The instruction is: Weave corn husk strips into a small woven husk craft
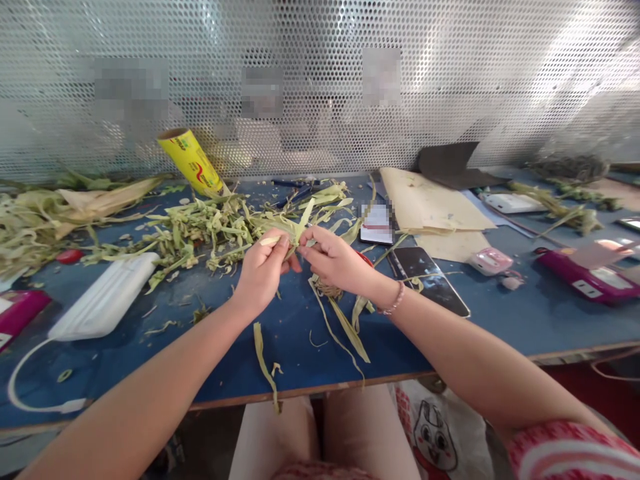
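Both hands meet over the middle of the blue table, pinching strips of pale green corn husk (pixel 306 215) between them. My left hand (pixel 261 270) is closed, with a husk end showing between thumb and forefinger. Close beside it, my right hand (pixel 333 261) has its fingertips pressed on the same husk; the exact grip is hidden. Behind my hands spreads a heap of short, knotted-looking husk pieces (pixel 210 223). Loose husk strips (pixel 350 331) lie below my right hand, and another strip (pixel 263 353) hangs over the front edge.
A yellow cardboard tube (pixel 193 160) leans at the back. To the left are a white power bank (pixel 107 297) with its cable and more husks (pixel 30 227). Right of my hands lie a black phone (pixel 433 280), brown paper (pixel 433 200) and a pink case (pixel 491 260). A perforated metal panel (pixel 320 40) stands behind.
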`<state>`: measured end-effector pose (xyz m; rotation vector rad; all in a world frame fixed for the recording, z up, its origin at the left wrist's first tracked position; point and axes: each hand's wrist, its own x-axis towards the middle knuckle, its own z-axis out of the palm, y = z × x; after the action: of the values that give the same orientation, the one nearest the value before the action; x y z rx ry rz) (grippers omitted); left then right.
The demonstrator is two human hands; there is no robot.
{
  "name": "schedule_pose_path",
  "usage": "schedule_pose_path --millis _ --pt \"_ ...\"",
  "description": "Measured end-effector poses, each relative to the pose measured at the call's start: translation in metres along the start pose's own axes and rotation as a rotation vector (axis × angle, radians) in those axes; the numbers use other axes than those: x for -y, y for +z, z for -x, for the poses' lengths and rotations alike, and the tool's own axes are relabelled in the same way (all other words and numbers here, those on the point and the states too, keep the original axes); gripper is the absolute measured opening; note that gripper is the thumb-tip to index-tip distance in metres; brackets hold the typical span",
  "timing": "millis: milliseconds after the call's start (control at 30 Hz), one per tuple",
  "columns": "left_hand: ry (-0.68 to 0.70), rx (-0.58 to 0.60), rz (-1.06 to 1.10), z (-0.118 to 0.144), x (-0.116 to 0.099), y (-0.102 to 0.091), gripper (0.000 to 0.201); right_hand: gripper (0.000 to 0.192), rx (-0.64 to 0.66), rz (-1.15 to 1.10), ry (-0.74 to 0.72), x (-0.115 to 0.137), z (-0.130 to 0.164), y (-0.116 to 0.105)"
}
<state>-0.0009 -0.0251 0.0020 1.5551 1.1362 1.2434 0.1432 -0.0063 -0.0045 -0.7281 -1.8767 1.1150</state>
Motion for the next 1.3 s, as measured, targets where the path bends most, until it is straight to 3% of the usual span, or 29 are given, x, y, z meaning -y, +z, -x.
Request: schedule_pose_path --millis 133,500,700,833,1067,1300 --pt "0.008 -0.025 0.016 -0.002 0.005 0.0 0.024 0.006 -0.004 0.018 -0.006 0.0 0.0 0.001" --pt "0.097 0.031 -0.323 0.004 0.008 0.0 0.031 0.021 -0.11 0.347 -0.02 0.0 0.005 -0.002" --pt "0.117 0.075 -0.323 0.004 0.008 0.0 0.032 0.013 -0.056 0.288 -0.018 -0.005 0.004 -0.004" --pt "0.144 0.081 -0.337 0.005 0.008 0.0 0.032 0.015 -0.089 0.263 -0.02 -0.002 0.004 -0.004" --pt "0.242 0.012 -0.413 0.009 0.006 0.003 0.031 0.011 -0.128 0.176 -0.009 -0.002 0.004 0.001" --pt "0.235 0.04 -0.298 0.009 0.007 0.003 0.03 0.008 -0.088 0.053 0.021 -0.004 0.003 0.002"
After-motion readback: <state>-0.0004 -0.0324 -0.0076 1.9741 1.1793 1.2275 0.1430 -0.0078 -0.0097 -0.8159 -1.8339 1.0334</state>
